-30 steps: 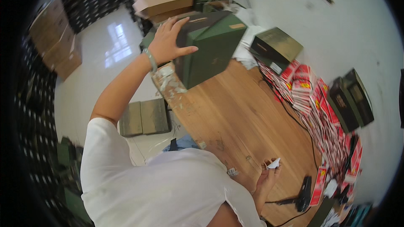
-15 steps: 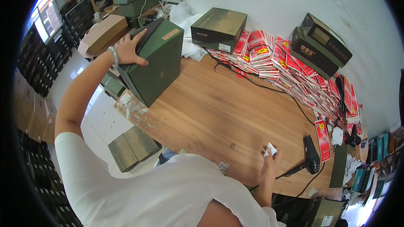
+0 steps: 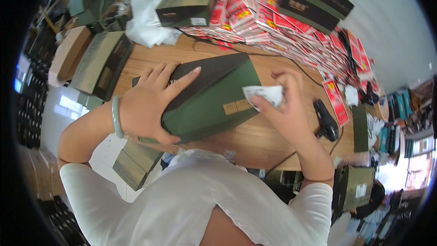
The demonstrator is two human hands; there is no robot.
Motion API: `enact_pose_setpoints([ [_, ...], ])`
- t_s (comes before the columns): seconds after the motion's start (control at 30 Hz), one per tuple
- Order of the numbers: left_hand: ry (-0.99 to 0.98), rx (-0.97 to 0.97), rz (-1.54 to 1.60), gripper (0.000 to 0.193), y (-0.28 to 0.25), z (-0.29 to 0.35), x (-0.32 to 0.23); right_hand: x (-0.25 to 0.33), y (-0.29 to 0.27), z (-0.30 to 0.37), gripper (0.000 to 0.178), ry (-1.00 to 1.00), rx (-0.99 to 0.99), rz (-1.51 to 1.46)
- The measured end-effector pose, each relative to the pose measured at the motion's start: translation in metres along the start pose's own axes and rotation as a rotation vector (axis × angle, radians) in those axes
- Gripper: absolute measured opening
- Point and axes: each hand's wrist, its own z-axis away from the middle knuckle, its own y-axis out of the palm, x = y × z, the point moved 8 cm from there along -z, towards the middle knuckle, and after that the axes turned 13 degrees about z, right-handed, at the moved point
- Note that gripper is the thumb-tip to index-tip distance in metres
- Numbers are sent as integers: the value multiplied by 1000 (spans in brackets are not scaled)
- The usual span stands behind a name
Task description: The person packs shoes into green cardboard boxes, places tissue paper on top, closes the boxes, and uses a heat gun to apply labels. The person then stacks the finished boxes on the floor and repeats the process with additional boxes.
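Observation:
A dark green box (image 3: 214,102) with a small tan label lies on the wooden table (image 3: 291,148) right in front of me. My left hand (image 3: 150,102), with a pale green bangle at the wrist, grips the box's left end, fingers spread over its top. At the box's right edge, my right hand (image 3: 284,107) pinches a small white slip of paper (image 3: 266,94).
Several red and white packets (image 3: 291,27) lie in rows along the table's far side, with dark boxes (image 3: 189,2) behind them. A black hand-held device (image 3: 327,123) with a cable lies at the right. More green and brown boxes (image 3: 98,64) stand at the left and on the floor.
My left hand has brought the green box from the table's far left corner to right in front of me. My right hand with the white slip has risen to the box.

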Motion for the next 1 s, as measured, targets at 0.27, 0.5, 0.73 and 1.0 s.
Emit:
enact_pose_setpoints([
  [0.27, 300, -43, 25, 112, 7, -28, -37, 5, 5, 12, 49, 99, 66, 114],
  [0.5, 449, -118, 98, 88, 17, -48, -52, 12, 17, 8, 48, 176, 114, 41],
  [0.73, 439, -117, 67, 90, 19, -44, -54, 16, 17, 9, 45, 154, 136, 22],
  [1.0, 420, -138, 112, 88, 19, -46, -53, 15, 20, 15, 47, 101, 117, 132],
])
